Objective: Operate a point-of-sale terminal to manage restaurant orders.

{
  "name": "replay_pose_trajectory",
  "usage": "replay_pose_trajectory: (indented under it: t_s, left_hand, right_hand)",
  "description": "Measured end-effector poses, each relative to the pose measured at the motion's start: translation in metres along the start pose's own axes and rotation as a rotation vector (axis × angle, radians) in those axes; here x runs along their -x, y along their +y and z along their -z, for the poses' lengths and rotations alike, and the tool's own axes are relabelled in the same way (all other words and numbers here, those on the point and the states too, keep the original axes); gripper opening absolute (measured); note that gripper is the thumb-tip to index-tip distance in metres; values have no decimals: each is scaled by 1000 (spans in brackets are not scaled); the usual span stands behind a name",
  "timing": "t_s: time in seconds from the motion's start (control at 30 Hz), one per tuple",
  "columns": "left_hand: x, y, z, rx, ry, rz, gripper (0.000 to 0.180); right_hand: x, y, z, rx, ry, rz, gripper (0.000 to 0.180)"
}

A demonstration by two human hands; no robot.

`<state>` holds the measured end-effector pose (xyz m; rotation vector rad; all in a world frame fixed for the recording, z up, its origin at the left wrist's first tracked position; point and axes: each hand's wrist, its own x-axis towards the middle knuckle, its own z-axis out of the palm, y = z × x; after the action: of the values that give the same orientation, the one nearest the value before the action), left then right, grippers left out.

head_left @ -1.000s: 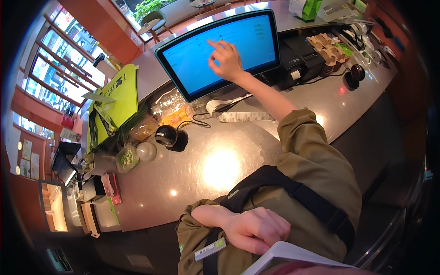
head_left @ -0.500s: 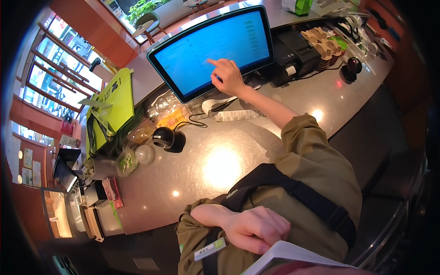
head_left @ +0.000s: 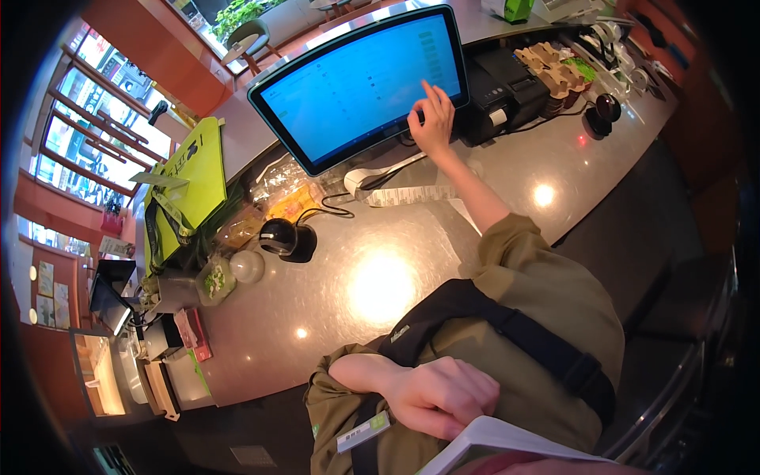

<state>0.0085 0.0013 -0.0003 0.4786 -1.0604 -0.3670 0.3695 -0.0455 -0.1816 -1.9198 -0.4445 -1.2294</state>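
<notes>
My right hand (head_left: 433, 123) is raised at the lower right part of a touchscreen monitor (head_left: 348, 99), index finger stretched toward the lit blue display. Whether the fingertip touches the glass I cannot tell. Its other fingers are loosely bent, and nothing is held in them. Below that wrist, a white paper strip (head_left: 412, 195) with print curls along the counter. My left hand (head_left: 443, 396) is folded in front of my body, fingers curled in and their tips hidden. A white edge (head_left: 507, 439) of some object shows just below it.
On the metal counter (head_left: 332, 309) stand a black round device (head_left: 279, 236), a clear lidded cup (head_left: 247, 267) and a yellow-green bag (head_left: 186, 178). Right of the monitor are a black printer (head_left: 507, 95), cardboard cup carriers (head_left: 546, 67) and a black scanner (head_left: 603, 115) with a red light.
My right hand has moved right across the screen, from its middle toward its lower right. The display's content looks slightly different. My left hand stays where it was.
</notes>
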Motion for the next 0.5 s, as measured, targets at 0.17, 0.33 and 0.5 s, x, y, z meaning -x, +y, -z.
replay_pose_trajectory:
  t_s: [0.17,0.33,0.5]
  left_hand:
    - [-3,-1,2,18,-15,21,16]
    - [3,5,3,-24,9,-5,16]
    - [-1,2,4,-64,-19,-23,24]
  right_hand:
    - [-110,8,-9,-38,97,315,8]
    - [-217,4,50,-299,390,184,16]
    - [-170,5,42,-225,284,286,13]
